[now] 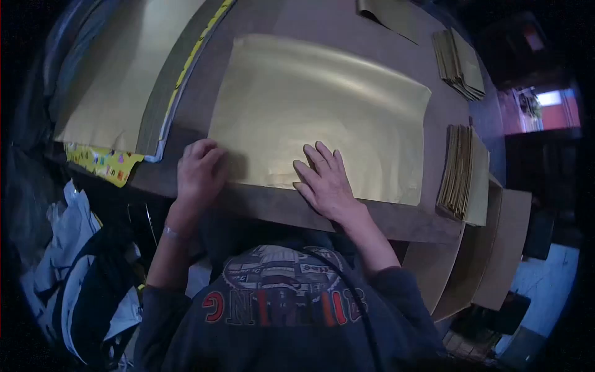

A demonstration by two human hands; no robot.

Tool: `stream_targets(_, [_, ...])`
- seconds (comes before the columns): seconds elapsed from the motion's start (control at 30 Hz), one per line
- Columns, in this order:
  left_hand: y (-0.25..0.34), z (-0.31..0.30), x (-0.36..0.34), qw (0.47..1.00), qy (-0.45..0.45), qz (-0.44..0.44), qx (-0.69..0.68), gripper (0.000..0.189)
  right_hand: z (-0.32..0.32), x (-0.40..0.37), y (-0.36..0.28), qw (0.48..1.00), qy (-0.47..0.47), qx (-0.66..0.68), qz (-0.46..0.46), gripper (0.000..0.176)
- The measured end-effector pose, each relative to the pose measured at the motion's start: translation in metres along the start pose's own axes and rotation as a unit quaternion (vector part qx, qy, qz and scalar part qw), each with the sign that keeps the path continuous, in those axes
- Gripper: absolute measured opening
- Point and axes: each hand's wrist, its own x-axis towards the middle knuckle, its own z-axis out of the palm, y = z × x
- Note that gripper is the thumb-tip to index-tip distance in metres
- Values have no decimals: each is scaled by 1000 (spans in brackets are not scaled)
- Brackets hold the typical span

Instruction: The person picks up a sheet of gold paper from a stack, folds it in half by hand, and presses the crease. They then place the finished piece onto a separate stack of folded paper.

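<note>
A large gold paper sheet [322,111] lies flat on the brown table [310,214] in front of me. My left hand [199,168] rests at the sheet's near left corner with its fingers curled over the edge. My right hand [325,180] lies flat on the sheet's near edge, fingers spread and pointing away from me. Neither hand lifts anything.
Two stacks of folded gold paper sit on the right, one near [463,173], one farther back [458,62]. A pile of large gold sheets [118,74] lies to the left over a patterned yellow sheet [105,162]. Cardboard panels [496,248] lean at the right; crumpled plastic [68,242] at the lower left.
</note>
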Motion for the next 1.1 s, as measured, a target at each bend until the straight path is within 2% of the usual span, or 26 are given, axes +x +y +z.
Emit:
stream_targets(0.07, [2,-2,2,1000,-4,27,-13,28,-6,-3,34,997,38,-37,47,43])
stream_targets(0.13, [7,-5,3,999,-30,-23,-12,27,-16,5,61,990,39,-88,104,43])
stream_targets(0.23, [23,1,19,999,-38,23,13,29,-19,31,70,982,70,-111,135,45])
stream_targets(0.3, [28,25,27,997,-52,59,-26,33,-7,57,63,996,-33,-60,56,52])
stream_targets(0.37, [36,45,25,991,-60,121,22,40,7,73,69,998,-37,-48,8,53])
stream_targets(0.4, [46,42,28,989,-101,103,40,47,1,81,75,999,-25,-39,-2,53])
stream_targets(0.53, [47,37,28,982,-150,93,74,51,-25,95,164,986,23,-80,141,51])
stream_targets(0.63, [45,36,32,979,-176,77,63,52,-51,70,243,939,100,-152,290,51])
stream_targets(0.7, [50,30,42,975,-199,93,25,54,-62,64,258,915,121,-193,334,51])
stream_targets(0.77, [53,39,70,968,-220,119,-3,56,-60,57,254,882,194,-207,376,48])
stream_targets(0.8, [57,45,87,961,-240,137,-32,57,-53,61,237,903,225,-199,308,46])
stream_targets(0.83, [61,54,108,960,-241,140,-32,57,-47,70,219,933,194,-161,256,45])
stream_targets(0.9, [68,83,152,952,-200,232,0,57,-38,83,187,977,135,-104,129,44])
stream_targets(0.93, [70,94,175,951,-201,237,0,57,-36,89,179,989,104,-86,55,44])
stream_targets(0.97, [72,104,198,954,-192,228,26,55,-35,93,180,992,101,-70,37,43])
stream_targets(1.0, [70,113,211,957,-182,219,51,54,-38,91,188,991,102,-73,40,43])
stream_targets(1.03, [56,121,218,957,-180,221,49,54,-46,87,203,975,170,-102,105,43])
stream_targets(1.07, [31,129,230,978,-130,154,54,53,-54,82,220,948,237,-130,166,44])
stream_targets(1.1, [7,131,242,992,-78,86,59,52,-58,73,245,911,310,-93,254,45])
